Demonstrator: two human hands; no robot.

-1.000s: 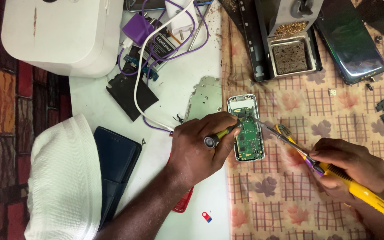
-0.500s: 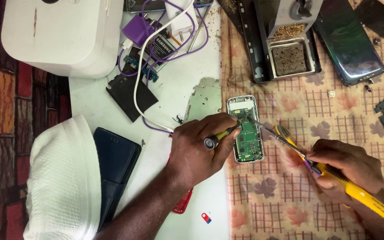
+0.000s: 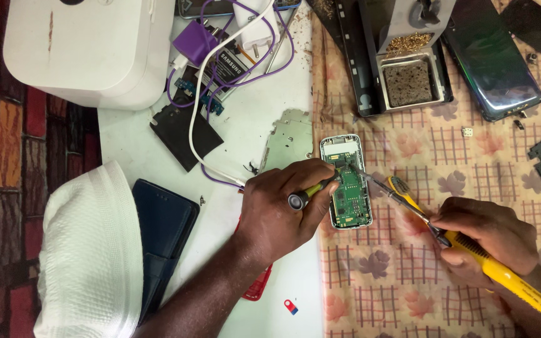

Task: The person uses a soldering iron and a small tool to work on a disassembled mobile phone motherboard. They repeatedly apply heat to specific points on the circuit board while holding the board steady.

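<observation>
While the opened phone (image 3: 345, 183) lies on the flowered cloth (image 3: 408, 294) by the white table's (image 3: 252, 125) edge, the left hand (image 3: 280, 209) grips a green tool (image 3: 311, 191) over its board, and the right hand (image 3: 486, 238) is closed on a yellow soldering iron (image 3: 508, 278), tip at the phone's top.

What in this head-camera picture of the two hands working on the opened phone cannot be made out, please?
- Lower end of the yellow soldering iron: cut off by the right edge.
- Where the tool tips meet the green circuit board: too small to tell.
- Tool in the left hand: mostly hidden by the fingers.
- Red object: covered by the left forearm.
- Right hand: wrist out of frame.
</observation>
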